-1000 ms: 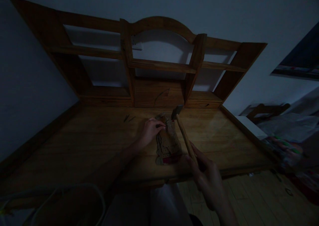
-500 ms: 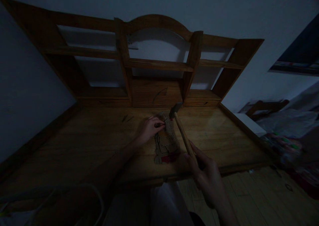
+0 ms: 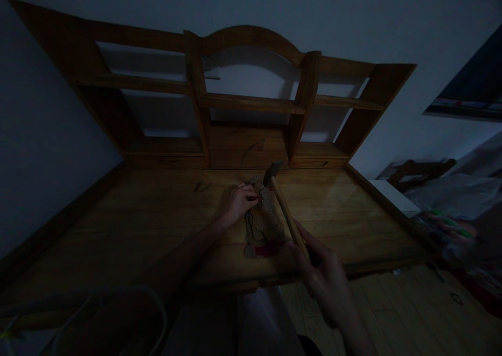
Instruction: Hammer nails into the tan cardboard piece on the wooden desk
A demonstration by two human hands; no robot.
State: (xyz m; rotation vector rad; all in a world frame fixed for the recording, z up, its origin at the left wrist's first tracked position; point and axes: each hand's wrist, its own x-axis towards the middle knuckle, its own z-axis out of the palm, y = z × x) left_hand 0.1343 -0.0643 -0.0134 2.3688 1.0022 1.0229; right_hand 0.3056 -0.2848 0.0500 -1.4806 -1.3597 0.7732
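- Shelf hutch: drawers closed, contents hidden.
- Bench: cracked brown slab, partly covered by left hand, fingertips together, grasp unclear.
- Right hand: grasping hammer.

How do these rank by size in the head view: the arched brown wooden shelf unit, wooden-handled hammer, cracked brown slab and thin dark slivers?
1. Arched brown wooden shelf unit
2. Cracked brown slab and wooden-handled hammer: unsure; the slab looks broader, the hammer longer but nearer the camera
3. Thin dark slivers
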